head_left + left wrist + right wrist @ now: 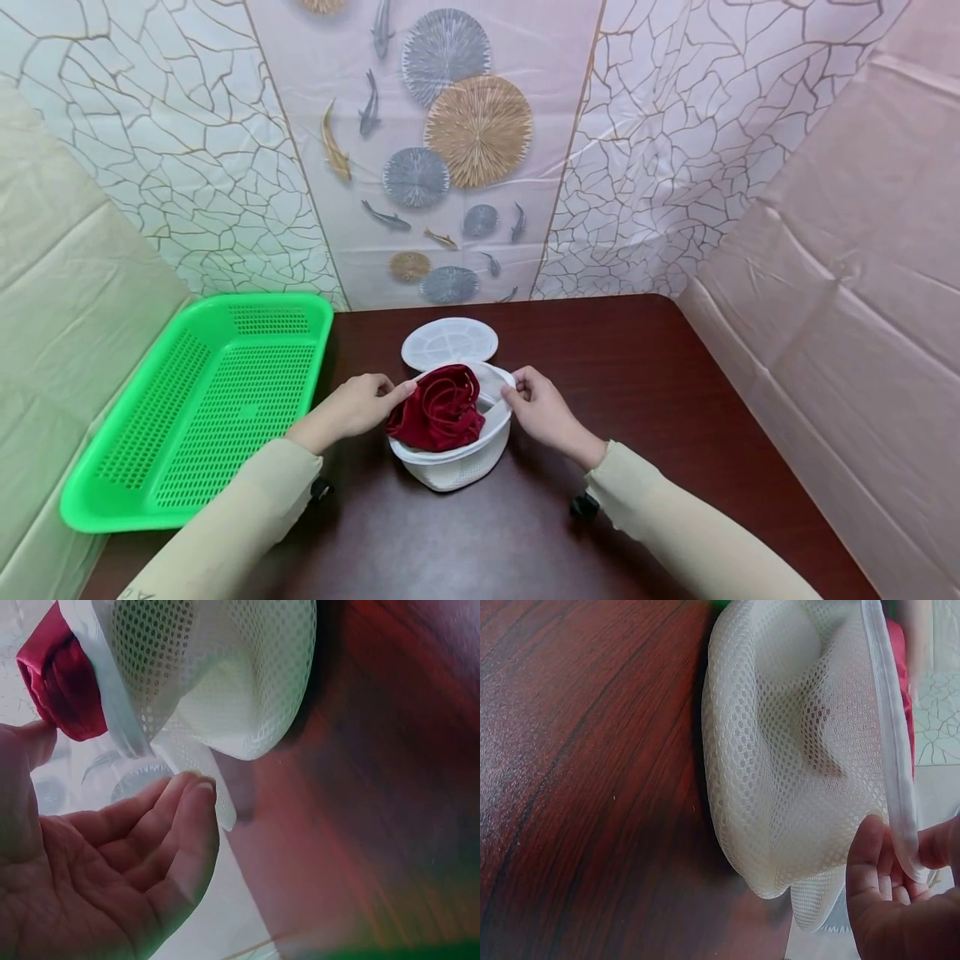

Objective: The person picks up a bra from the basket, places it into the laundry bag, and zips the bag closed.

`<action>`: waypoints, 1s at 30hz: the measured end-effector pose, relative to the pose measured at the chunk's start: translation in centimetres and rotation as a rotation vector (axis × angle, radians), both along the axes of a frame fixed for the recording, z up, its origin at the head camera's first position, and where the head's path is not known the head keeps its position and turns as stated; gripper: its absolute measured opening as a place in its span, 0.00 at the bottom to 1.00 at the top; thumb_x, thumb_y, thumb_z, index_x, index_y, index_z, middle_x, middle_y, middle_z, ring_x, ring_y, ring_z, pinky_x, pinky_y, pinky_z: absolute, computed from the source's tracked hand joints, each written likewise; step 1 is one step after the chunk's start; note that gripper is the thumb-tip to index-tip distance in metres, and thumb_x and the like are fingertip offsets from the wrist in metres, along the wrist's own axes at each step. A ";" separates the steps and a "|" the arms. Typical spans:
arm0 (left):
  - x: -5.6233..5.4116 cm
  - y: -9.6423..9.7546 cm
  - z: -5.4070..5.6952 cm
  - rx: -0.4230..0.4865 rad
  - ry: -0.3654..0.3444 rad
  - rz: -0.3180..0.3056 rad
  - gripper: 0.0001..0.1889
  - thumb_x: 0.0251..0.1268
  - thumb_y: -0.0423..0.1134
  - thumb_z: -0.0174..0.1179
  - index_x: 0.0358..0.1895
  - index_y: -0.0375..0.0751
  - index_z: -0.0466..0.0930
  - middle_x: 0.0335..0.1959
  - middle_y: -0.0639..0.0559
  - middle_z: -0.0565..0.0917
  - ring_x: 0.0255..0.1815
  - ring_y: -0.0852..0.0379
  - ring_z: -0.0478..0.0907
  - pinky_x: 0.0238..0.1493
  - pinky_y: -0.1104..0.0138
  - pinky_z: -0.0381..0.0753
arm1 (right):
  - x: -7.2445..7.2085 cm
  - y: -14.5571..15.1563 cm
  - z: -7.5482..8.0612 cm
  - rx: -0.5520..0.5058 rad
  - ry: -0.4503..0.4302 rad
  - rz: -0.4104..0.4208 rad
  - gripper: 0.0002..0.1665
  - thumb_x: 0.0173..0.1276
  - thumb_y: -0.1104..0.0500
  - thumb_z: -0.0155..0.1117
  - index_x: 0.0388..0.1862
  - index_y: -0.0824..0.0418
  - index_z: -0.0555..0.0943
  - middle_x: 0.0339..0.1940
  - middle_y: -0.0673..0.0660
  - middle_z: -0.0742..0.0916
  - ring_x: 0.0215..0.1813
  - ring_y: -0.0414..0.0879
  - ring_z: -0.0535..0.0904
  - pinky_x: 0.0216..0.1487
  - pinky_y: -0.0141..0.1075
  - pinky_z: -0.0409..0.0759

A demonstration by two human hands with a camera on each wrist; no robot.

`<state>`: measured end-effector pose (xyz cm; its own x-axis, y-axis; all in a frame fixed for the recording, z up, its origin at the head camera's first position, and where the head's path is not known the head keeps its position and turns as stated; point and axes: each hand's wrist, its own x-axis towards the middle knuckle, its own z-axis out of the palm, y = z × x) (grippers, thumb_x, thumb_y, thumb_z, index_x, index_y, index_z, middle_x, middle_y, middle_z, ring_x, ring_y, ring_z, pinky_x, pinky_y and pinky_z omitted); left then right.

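A white mesh laundry bag [453,473] with a stiff round rim stands on the table, its top open. Bunched dark red cloth [438,410] fills the left part of the mouth and bulges over the rim. Behind the mouth, the bag's round mesh lid [450,342] lies folded back. At the left side is my left hand [358,407], thumb touching the red cloth [66,682], other fingers loosely bent below the rim, apart from the thumb. My right hand [546,410] pinches the rim [898,750] on the right, thumb inside and fingers against the outer mesh.
A green plastic basket [197,500] with slotted sides stands on the left of the dark wooden table [615,358]. Patterned sheeting [660,150] rises behind the table's back edge, and pale panels [847,275] flank both sides.
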<state>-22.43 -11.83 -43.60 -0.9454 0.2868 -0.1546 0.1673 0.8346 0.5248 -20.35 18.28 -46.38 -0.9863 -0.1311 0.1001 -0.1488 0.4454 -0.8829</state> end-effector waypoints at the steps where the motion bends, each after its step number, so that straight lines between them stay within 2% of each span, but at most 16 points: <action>1: 0.0 0.0 -0.1 0.007 -0.017 -0.007 0.37 0.64 0.72 0.44 0.43 0.40 0.81 0.32 0.53 0.82 0.36 0.55 0.78 0.42 0.57 0.77 | 0.0 0.0 0.0 0.000 0.000 0.002 0.04 0.70 0.64 0.60 0.38 0.65 0.74 0.30 0.55 0.80 0.28 0.42 0.75 0.28 0.29 0.71; 8: 0.0 0.7 -0.6 0.074 -0.100 -0.006 0.35 0.60 0.73 0.49 0.39 0.42 0.82 0.28 0.53 0.81 0.31 0.55 0.76 0.35 0.62 0.76 | 0.1 0.0 0.0 -0.005 0.009 0.011 0.05 0.70 0.65 0.60 0.39 0.65 0.74 0.30 0.55 0.80 0.28 0.42 0.75 0.29 0.30 0.73; 13: 0.1 1.4 -0.9 0.201 -0.187 0.010 0.30 0.58 0.69 0.58 0.33 0.41 0.79 0.24 0.51 0.80 0.26 0.55 0.77 0.29 0.64 0.77 | 0.1 -0.2 0.1 0.010 0.014 0.013 0.04 0.69 0.64 0.60 0.38 0.64 0.74 0.29 0.54 0.80 0.27 0.42 0.75 0.28 0.30 0.73; 17: 0.1 1.9 -1.5 0.324 -0.271 0.048 0.28 0.54 0.66 0.64 0.29 0.40 0.75 0.23 0.50 0.79 0.25 0.56 0.76 0.26 0.64 0.78 | 0.1 -0.4 -0.1 -0.004 0.006 0.022 0.04 0.69 0.65 0.60 0.38 0.64 0.74 0.29 0.54 0.80 0.26 0.42 0.75 0.27 0.30 0.73; 21: -0.1 2.3 -2.1 0.397 -0.328 0.074 0.27 0.53 0.62 0.67 0.30 0.40 0.73 0.22 0.50 0.77 0.24 0.57 0.73 0.25 0.65 0.74 | 0.1 -0.5 -0.1 -0.020 0.004 0.029 0.04 0.69 0.66 0.60 0.38 0.65 0.74 0.30 0.54 0.80 0.27 0.41 0.76 0.27 0.30 0.74; 25: -0.1 2.4 -2.3 0.418 -0.325 0.073 0.25 0.52 0.57 0.70 0.32 0.39 0.73 0.22 0.49 0.76 0.22 0.58 0.71 0.24 0.65 0.72 | 0.0 -0.6 0.1 -0.020 0.023 0.029 0.04 0.69 0.66 0.61 0.38 0.65 0.74 0.30 0.54 0.81 0.27 0.41 0.76 0.27 0.31 0.75; 30: 0.0 2.5 -2.1 0.436 -0.261 0.040 0.21 0.51 0.50 0.72 0.34 0.38 0.75 0.23 0.49 0.79 0.23 0.58 0.75 0.25 0.66 0.73 | -0.2 -0.6 0.7 -0.020 0.015 0.031 0.04 0.69 0.65 0.60 0.39 0.65 0.75 0.30 0.55 0.81 0.28 0.43 0.78 0.28 0.32 0.77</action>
